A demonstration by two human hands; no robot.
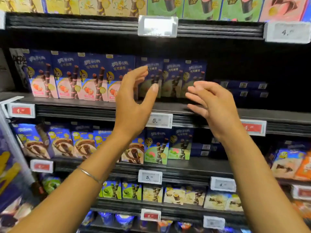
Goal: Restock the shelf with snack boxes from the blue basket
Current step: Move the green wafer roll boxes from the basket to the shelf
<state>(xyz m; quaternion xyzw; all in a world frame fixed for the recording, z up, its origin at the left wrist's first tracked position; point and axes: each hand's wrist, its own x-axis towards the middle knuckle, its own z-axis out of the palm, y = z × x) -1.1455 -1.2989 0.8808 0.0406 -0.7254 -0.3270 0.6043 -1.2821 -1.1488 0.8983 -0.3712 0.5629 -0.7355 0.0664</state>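
Both my hands were up in front of the second shelf [75, 102], and neither held anything. My left hand [134, 105] had its palm turned to the right, fingers nearly straight and loosely spread, thumb lifted apart from them. My right hand [213, 105] faced it, fingers slack and a little bent, pointing left. In the gap between the two hands showed three dark snack boxes [173, 78] with a green picture. They stood upright side by side, set back from the shelf's front edge. My left fingertips crossed the leftmost box and my right fingertips crossed the low corner of the rightmost. Whether either hand touched a box I could not tell.

To their left, a row of strawberry boxes [70, 78] stood upright at the front edge, nearer to me than the three, with its last box partly hidden by my left hand. To the right of the three, flat boxes [242, 89] lay stacked low and far back, with dark open room above and in front of them. A bare strip of shelf ran before the three boxes. The upper shelf [75, 22] left some room over the box tops. A white price tag [159, 121] hung on the front edge below my left thumb. A thin bangle [89, 174] sat on my left forearm.
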